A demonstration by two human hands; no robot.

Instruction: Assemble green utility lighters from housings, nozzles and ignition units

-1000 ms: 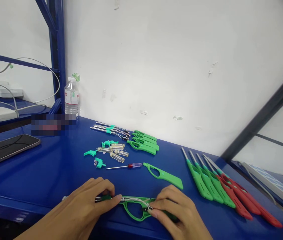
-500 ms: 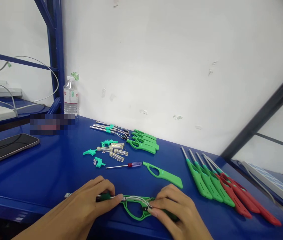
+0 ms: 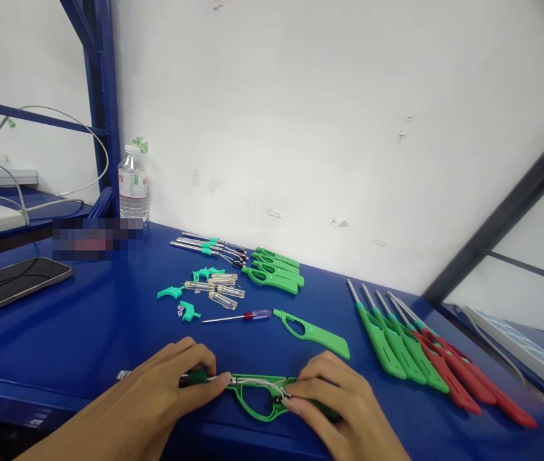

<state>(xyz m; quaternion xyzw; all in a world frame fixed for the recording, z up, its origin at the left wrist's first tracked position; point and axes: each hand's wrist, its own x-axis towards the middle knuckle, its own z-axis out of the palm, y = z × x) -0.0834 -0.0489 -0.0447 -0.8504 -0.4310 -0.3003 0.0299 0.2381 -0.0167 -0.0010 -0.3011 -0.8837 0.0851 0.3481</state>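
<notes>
At the table's front edge, an open green lighter casing half (image 3: 255, 416) lies between my hands, its trigger loop facing me. My left hand (image 3: 169, 390) is closed around the lighter nozzle at the casing's front end; most of the tube is hidden by the fingers. White wires (image 3: 255, 382) run from there along the casing to a small black part (image 3: 278, 399). My right hand (image 3: 339, 403) grips the casing's handle end, its thumb and fingertips pressed by the black part. Beyond lie a matching green casing half (image 3: 322, 338) and a screwdriver (image 3: 253, 315).
Turquoise triggers (image 3: 171, 292) and clear fuel tanks (image 3: 224, 299) lie mid-table. Behind are nozzle assemblies (image 3: 205, 250) and green casings (image 3: 274, 280). Several green lighters (image 3: 382, 346) and red lighters (image 3: 468, 365) are at right. A phone (image 3: 17, 288) and water bottle (image 3: 132, 189) are at left.
The view has shifted very slightly. Both hands keep their hold on the lighter parts, with hardly any movement of the fingers.
</notes>
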